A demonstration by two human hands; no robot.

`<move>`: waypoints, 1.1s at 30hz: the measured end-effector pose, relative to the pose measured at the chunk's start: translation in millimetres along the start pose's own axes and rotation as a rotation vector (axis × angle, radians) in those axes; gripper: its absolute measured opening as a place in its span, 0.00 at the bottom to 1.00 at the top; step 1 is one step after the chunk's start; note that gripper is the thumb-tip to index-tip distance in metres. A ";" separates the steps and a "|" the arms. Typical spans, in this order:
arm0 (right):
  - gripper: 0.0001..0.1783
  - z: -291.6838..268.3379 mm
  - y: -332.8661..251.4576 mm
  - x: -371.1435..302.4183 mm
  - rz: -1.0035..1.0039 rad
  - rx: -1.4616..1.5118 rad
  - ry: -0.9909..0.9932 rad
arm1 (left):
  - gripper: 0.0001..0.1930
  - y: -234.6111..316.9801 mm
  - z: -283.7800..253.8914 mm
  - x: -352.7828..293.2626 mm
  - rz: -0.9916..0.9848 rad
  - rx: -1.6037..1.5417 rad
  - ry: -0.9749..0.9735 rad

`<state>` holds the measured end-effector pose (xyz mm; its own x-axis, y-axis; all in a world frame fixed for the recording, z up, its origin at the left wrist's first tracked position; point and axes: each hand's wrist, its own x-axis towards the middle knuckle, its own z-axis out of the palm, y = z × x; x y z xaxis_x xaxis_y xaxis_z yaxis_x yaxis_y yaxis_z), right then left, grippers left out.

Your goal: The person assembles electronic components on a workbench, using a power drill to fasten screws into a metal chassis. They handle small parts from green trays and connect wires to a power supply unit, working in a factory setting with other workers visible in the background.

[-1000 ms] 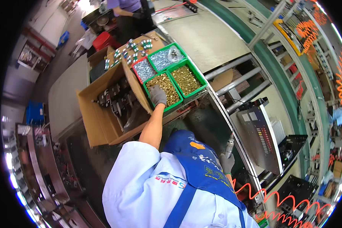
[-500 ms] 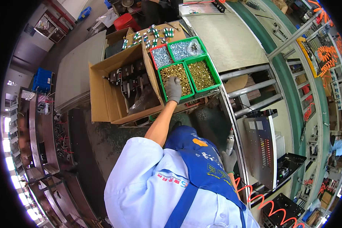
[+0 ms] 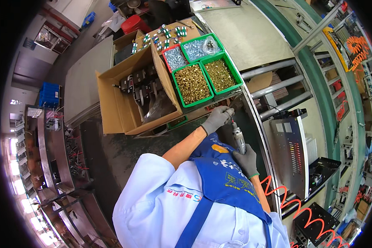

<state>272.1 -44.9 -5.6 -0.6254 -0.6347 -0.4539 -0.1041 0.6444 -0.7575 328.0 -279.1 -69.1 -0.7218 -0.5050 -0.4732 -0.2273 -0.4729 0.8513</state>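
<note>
My right hand [image 3: 246, 160], in a grey glove, is wrapped round a silver power screwdriver [image 3: 238, 138] whose tip points up and away from me. At that tip is my left hand [image 3: 219, 119], also gloved in grey, its fingers pinched together; what they hold, if anything, is too small to make out. Just beyond the left hand stands a green bin [image 3: 199, 103] full of brass-coloured fasteners [image 3: 192, 82]. A second green bin [image 3: 230, 88] of similar small brass parts adjoins it on the right.
An open cardboard box [image 3: 109, 105] with black parts stands left of the bins. Behind them are silvery fasteners [image 3: 194, 49] and small green connectors [image 3: 166, 43]. A roller conveyor [image 3: 277, 87] and a slotted metal panel [image 3: 291, 153] lie to the right, with a coiled orange hose [image 3: 283, 192] nearer me.
My left hand has left the brass fasteners and come back toward me to the screwdriver's tip. My right hand has raised the screwdriver and brought it leftward, in front of my body.
</note>
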 end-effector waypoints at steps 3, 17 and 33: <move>0.24 -2.6 2.5 -1.4 0.046 0.038 -0.049 | 0.14 -3.7 -10.4 0.8 -0.048 -0.105 -0.138; 0.17 3.7 24.1 -7.3 0.053 0.104 0.103 | 0.23 -49.2 -59.8 18.1 0.409 1.009 0.428; 0.21 -15.3 19.7 -10.8 0.121 0.108 0.087 | 0.43 -114.9 -130.4 38.9 0.288 1.434 0.699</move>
<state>264.9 -18.7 -8.5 -0.6931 -0.5128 -0.5066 0.0567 0.6618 -0.7475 411.3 -338.6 -214.9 -0.5145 -0.8549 0.0668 -0.8243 0.5145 0.2361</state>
